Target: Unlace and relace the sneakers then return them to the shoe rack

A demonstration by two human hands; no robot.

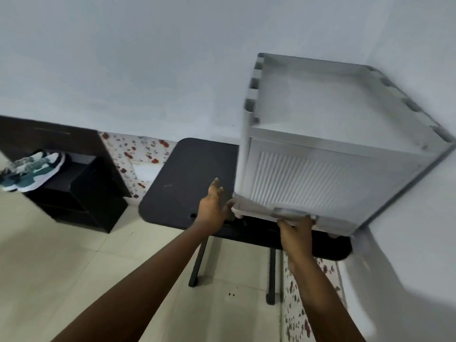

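**Both hands at the white cabinet, sneakers far left**

A pale grey-white wall fills the upper half of the frame, and cream floor tiles (61, 255) run across the lower left. You have a black rounded-corner tabletop on dark metal legs (187, 174) in the centre, and on its right end stands a white plastic cabinet with a ribbed front door (320, 183), blurred by motion.

Your left hand (214, 209) is at the cabinet's lower left corner, fingers straight and spread, fingertips against the edge. Your right hand (297, 228) grips the bottom lip of the ribbed door, fingers curled under it.

The pair of white and teal sneakers (30, 172) is well apart from both hands, at the left edge of the frame, resting on a shelf of the dark brown wooden shoe rack (81, 193). Between rack and table, a strip of white wall covering with red flowers (138, 159) lines the wall's foot; more of it shows at lower right.
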